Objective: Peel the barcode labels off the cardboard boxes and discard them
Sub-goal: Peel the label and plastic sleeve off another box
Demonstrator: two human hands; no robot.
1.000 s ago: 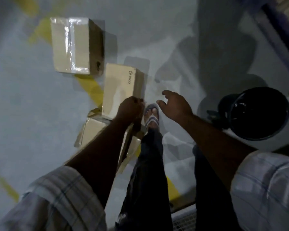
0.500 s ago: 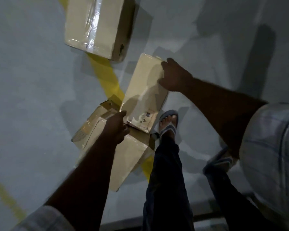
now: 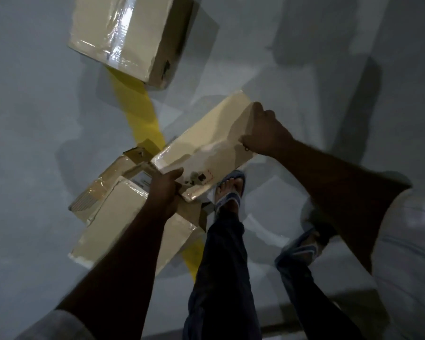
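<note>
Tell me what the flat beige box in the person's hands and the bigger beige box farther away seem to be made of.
Flat beige box: probably cardboard, matte, with sharp folded edges; glossy tape seems to shine at its near corner. Bigger beige box: cardboard too, dull brown side, but wrinkled glare on top suggests clear plastic tape or film.

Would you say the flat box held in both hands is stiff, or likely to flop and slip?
Probably stiff: the flat box spans straight between left hand and right hand without sagging. Its glossy taped edge may feel slippery. Likely light, being thin.
</note>
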